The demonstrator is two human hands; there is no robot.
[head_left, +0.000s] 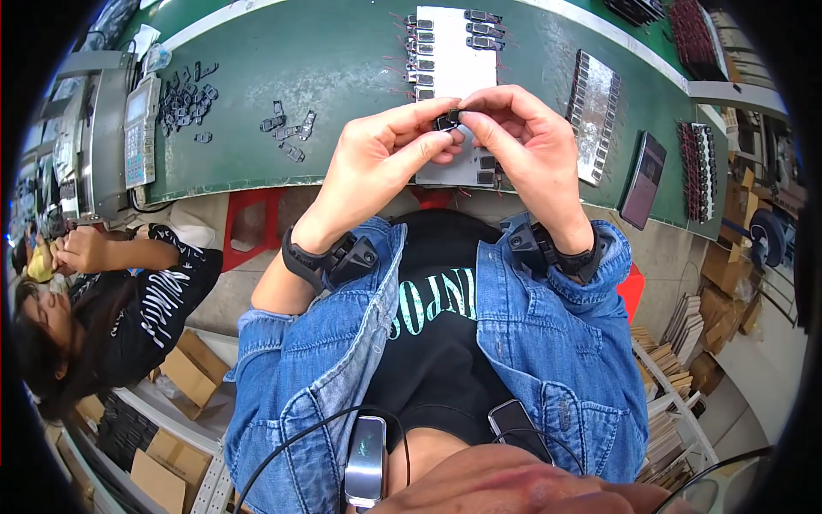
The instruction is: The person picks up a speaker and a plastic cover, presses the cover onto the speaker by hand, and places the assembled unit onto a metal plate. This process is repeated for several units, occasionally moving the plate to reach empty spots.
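Observation:
My left hand [381,154] and my right hand [539,141] meet over the near half of a white board [458,64]. Between the fingertips of both is a small black speaker module [444,122], pinched from either side and partly covered by the fingers. Rows of similar modules [424,49] with thin red wires line the left edge of the board, and a few more [485,30] lie at its far right. Under my hands, others [485,163] show at the board's near right corner.
Loose black parts [184,98] form a pile at the left, with several [291,133] nearer. A grey device with keypad [137,137] stands at the left end. Rightward lie another filled board [595,116], a dark phone [642,180] and a wired strip [700,171]. A co-worker [128,300] sits left.

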